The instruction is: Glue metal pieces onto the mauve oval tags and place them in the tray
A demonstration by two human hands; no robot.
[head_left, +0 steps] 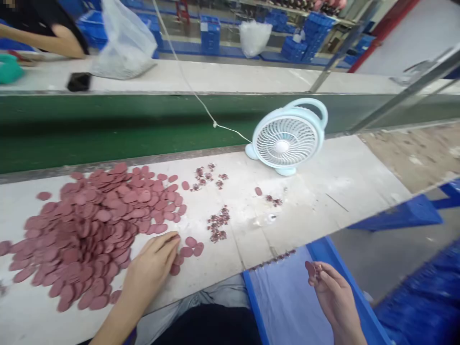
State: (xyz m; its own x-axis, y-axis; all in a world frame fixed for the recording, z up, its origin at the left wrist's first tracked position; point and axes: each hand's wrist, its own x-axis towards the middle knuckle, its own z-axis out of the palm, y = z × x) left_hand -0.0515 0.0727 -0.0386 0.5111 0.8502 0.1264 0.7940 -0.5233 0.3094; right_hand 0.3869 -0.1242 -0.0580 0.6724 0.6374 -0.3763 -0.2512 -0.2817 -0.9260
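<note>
My left hand [154, 261] rests at the right edge of a large pile of dusty-red oval discs [104, 215]. Its fingers are pressed together, pointing down at the table; whatever they pinch is hidden. Just beyond its fingertips lie several loose oval discs [191, 242]. Above a shallow blue tray [257, 306], my right hand [334, 292] is closed, pinching a dusty-red oval disc [309, 269] with a small dark piece against it. A row of small dark pieces [275, 259] lines the tray's far edge. Small reddish-brown clusters [218, 224] lie on the table between the hands.
A light-blue fan [285, 139] stands at the back of the white table [305, 201], its white cord [194, 91] running up left. Another bench behind holds a clear plastic bag [124, 43] and a black object [79, 82]. A person's arm [61, 40] shows at upper left.
</note>
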